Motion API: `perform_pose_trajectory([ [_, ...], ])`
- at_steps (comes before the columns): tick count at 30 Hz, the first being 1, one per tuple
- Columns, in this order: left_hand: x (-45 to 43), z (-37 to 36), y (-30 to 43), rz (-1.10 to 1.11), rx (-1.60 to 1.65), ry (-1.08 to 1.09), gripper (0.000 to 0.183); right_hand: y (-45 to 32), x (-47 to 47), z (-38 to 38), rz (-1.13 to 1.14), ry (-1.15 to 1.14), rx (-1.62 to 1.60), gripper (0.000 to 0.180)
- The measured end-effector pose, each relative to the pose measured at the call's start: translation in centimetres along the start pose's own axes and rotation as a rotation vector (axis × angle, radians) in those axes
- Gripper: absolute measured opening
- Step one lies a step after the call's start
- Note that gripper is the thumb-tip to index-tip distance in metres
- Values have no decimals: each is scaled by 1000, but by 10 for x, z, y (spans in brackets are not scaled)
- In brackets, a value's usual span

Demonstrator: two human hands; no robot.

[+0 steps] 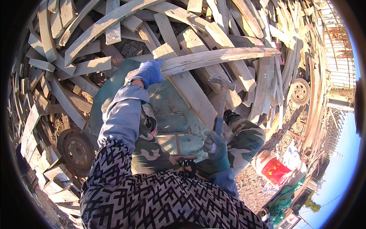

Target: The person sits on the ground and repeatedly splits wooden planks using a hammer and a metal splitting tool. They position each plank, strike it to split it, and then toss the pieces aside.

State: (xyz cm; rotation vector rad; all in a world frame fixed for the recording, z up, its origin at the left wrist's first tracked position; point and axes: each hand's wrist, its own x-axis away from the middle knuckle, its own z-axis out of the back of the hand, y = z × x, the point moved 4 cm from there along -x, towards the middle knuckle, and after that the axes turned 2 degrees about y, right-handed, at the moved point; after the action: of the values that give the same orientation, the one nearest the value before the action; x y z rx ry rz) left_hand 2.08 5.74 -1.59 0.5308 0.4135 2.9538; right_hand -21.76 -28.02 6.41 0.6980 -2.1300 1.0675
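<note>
My left hand (150, 72), in a blue knitted glove, grips the near end of a long wooden plank (217, 59). The plank reaches out to the right across other loose timbers. In my right hand (216, 147), gloved in grey-green, is a claw hammer (221, 106) with a blue grip, held upright with its head pointing away from me. The hammer head is below the plank in the picture and appears apart from it. Beneath my arms lies a greenish sheet (171, 111) with wood splinters on it. Whether nails sit in the plank is too small to tell.
Piled timber (85, 51) surrounds me ahead and to the left. A rusty wheel (75, 151) lies at left, and another wheel (300, 92) at right. A red and white bucket (271, 169) stands by my right knee, with green netting (286, 204) behind it.
</note>
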Motion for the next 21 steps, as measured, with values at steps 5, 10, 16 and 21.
perform_pose_trajectory([
  [5,-18,15,-45,-44,136,148,57,49,-60,7,-122,-105,-285,25],
  [10,-20,5,-57,129,318,290,57,93,-81,24,-171,197,78,27],
  [16,-19,15,-28,206,121,401,81,111,-91,32,-268,193,244,31],
  [21,-33,33,29,80,-29,520,77,114,-99,26,-262,126,309,34],
])
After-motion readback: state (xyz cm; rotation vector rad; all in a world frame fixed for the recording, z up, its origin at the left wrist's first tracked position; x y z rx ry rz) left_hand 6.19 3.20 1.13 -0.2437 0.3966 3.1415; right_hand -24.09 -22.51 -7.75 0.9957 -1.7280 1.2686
